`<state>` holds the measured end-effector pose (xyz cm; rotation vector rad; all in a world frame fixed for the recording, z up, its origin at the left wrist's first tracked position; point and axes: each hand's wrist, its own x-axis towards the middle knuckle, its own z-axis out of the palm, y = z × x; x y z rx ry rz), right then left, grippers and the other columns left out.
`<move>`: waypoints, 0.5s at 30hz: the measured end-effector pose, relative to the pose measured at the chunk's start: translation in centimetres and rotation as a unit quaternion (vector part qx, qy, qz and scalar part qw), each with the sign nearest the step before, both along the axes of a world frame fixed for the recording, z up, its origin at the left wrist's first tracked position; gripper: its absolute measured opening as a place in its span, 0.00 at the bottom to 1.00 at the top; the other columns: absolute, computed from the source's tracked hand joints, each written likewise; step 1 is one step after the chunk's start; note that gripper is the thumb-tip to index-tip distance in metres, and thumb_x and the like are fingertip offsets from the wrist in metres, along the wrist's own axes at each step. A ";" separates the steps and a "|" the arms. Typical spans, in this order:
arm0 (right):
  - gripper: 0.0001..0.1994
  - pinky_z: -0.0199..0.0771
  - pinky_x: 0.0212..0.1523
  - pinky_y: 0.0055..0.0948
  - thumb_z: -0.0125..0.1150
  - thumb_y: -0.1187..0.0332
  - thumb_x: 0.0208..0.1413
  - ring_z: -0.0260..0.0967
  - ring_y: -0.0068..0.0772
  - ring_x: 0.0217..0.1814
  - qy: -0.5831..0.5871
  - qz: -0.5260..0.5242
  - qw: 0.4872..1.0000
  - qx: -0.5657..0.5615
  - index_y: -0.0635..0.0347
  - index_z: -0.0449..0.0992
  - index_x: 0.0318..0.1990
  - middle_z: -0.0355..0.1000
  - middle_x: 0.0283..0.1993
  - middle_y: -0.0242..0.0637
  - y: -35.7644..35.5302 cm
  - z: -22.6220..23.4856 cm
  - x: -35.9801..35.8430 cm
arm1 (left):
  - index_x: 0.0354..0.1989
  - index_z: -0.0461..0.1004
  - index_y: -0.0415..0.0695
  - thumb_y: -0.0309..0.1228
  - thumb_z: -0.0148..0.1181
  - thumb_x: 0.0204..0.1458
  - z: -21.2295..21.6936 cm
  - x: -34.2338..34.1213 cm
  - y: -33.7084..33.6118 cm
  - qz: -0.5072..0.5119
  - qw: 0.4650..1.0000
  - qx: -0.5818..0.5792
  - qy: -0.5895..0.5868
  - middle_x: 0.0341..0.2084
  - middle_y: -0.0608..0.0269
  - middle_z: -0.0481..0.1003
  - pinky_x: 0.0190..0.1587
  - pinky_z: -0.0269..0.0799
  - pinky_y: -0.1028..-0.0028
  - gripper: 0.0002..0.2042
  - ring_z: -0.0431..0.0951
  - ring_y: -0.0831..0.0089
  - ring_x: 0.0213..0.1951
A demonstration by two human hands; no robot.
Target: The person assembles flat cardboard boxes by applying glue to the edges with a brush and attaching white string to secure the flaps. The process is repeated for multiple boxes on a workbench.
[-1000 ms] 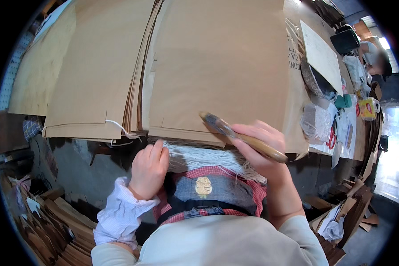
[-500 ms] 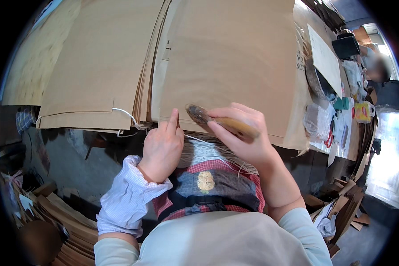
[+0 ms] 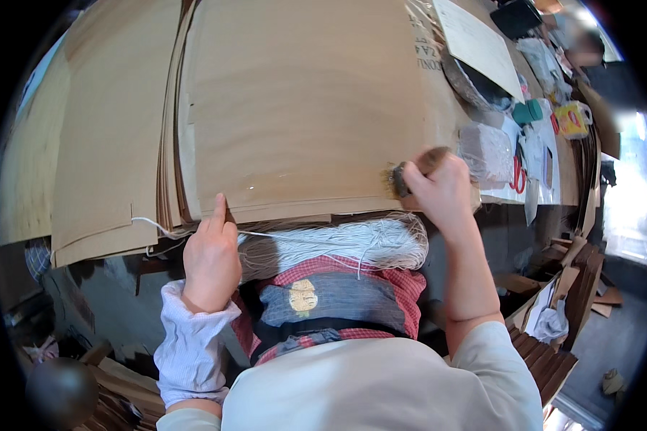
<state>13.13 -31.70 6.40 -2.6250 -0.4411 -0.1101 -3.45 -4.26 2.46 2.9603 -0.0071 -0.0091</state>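
My right hand (image 3: 446, 188) is closed around a wooden-handled brush (image 3: 431, 159). Its bristles touch the right part of a large brown paper sheet (image 3: 302, 108), close to the near edge, and are smeared by motion. A wet, shiny streak runs along that near edge. At the sheet's near left corner, my left hand (image 3: 212, 258) rests with the index finger stretched out on the paper and the other fingers partly bent. A bundle of white cords (image 3: 338, 241) lies across my lap, just below the table edge.
Left of the sheet lies another stack of brown paper (image 3: 108, 136), with a white cord (image 3: 154, 226) at its near corner. To the right are a plastic-wrapped block (image 3: 485, 152), red-handled scissors (image 3: 517, 176), a dark bowl (image 3: 474, 79) under a white board (image 3: 478, 43), and a yellow container (image 3: 573, 120).
My right hand has swept the brush rightward along the near edge, from beside my left hand to the sheet's right side. A wet streak now shows. The view has shifted right.
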 end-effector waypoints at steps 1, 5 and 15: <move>0.08 0.70 0.27 0.31 0.59 0.69 0.42 0.72 0.35 0.22 -0.049 0.016 0.997 -0.051 0.67 0.75 0.25 0.72 0.20 0.45 -0.1 -0.1 0.3 | 0.25 0.70 0.34 0.17 0.56 0.33 0.0 0.2 -0.2 -0.004 1.000 0.011 0.006 0.52 0.41 0.67 0.35 0.73 0.66 0.07 0.73 0.59 0.34; 0.05 0.68 0.26 0.28 0.59 0.71 0.47 0.68 0.24 0.23 0.149 -0.039 0.947 0.282 0.61 0.78 0.31 0.73 0.23 0.33 -3.1 1.8 1.0 | 0.21 0.67 0.34 0.19 0.53 0.42 0.4 0.3 -0.5 0.015 1.000 0.012 0.016 0.53 0.40 0.67 0.36 0.71 0.62 0.03 0.73 0.52 0.32; 0.13 0.73 0.42 0.36 0.57 0.79 0.46 0.71 0.45 0.41 -0.178 0.005 0.978 -0.113 0.65 0.77 0.42 0.74 0.41 0.45 -13.8 -1.2 -0.4 | 0.24 0.74 0.33 0.22 0.56 0.46 7.5 -1.8 -1.8 -0.005 0.892 -0.446 0.069 0.17 0.59 0.70 0.23 0.60 0.77 0.04 0.68 0.73 0.20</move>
